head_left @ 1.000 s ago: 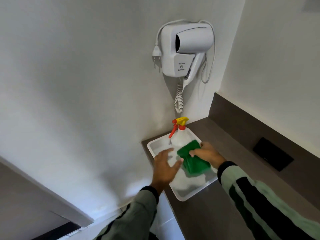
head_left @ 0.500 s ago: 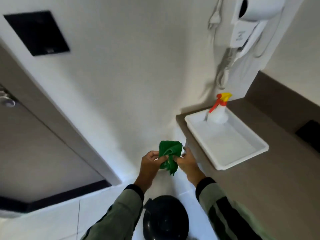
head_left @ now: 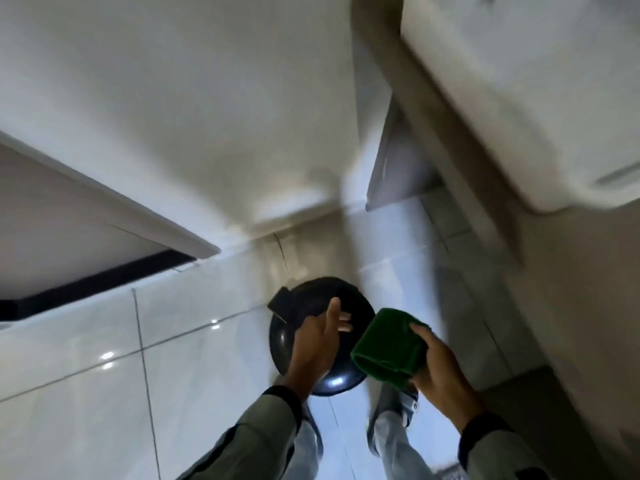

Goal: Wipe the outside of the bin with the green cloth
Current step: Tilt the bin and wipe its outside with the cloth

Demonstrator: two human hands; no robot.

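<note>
Head view, looking steeply down; frame motion-blurred, edges soft

Bin (head_left: pixel 313 303): round, black, glossy, seen from above, standing on the white tiled floor (head_left: pixel 86 393) near the base of the white wall (head_left: pixel 173 116). A black tab or hinge piece juts from its upper-left rim. Bright highlight on its near edge.

Left hand (head_left: pixel 317 344): over the bin top, fingers spread and apart, thumb up, holding nothing. Cannot tell whether the palm touches the lid or sits just above it.

Right hand (head_left: pixel 440 372): fingers closed around the green cloth (head_left: pixel 389 344), which is folded into a thick pad. Cloth sits just beside the bin's right rim, overlapping it in the picture; contact with the bin cannot be told.

Both sleeves grey-green with dark cuffs. Below the hands, pale trouser legs and a shoe (head_left: pixel 405 401) on the tiles.

Upper right: edge of a brown counter (head_left: pixel 450 133) with a white tray (head_left: pixel 519 98) on it, heavily blurred. Left: a dark strip under a white frame
</note>
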